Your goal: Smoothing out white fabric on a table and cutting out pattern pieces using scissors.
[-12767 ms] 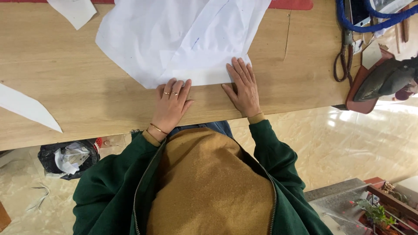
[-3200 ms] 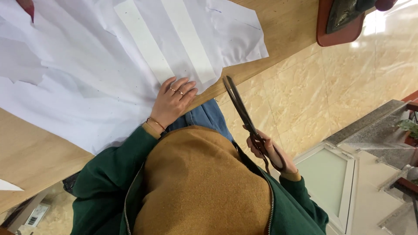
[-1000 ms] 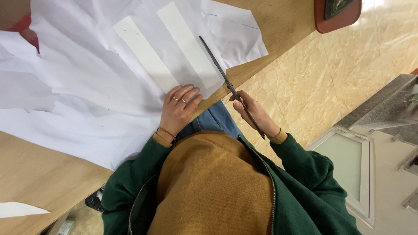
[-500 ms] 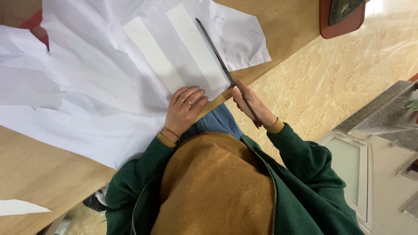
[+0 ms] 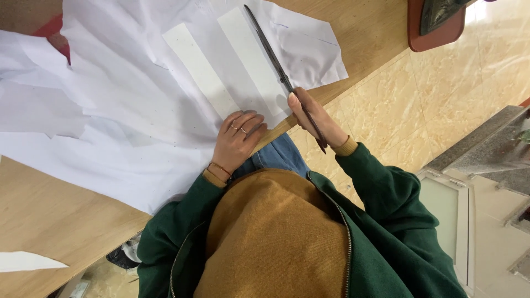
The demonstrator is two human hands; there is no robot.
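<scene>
From the head camera, the only view here, a wide sheet of white fabric (image 5: 138,110) is spread over a wooden table (image 5: 66,221), with two long off-white strips (image 5: 201,77) lying on it side by side, running from about eleven o'clock toward five o'clock. The left hand (image 5: 237,140) lies flat and open on the cloth at the near ends of the strips, fingers spread and pressing down, rings and a bracelet showing; it pins the fabric and grips nothing. The right hand (image 5: 314,118), at about three o'clock from the left and a little apart from it, is closed around the handles of long dark scissors (image 5: 276,69). Their blades reach away toward eleven o'clock, lying along the right edge of the right-hand strip, and look drawn nearly together, though whether fabric sits between them cannot be told. The step in hand seems to be a long straight cut beside that strip, begun at the table's near edge. The next move, as I judge it, calls for keeping the blades in line with the strip's edge while the flat hand keeps the cloth from creeping. A loose white offcut (image 5: 27,260) lies at eight o'clock, and a red-brown iron rest (image 5: 433,33) sits at one o'clock.
</scene>
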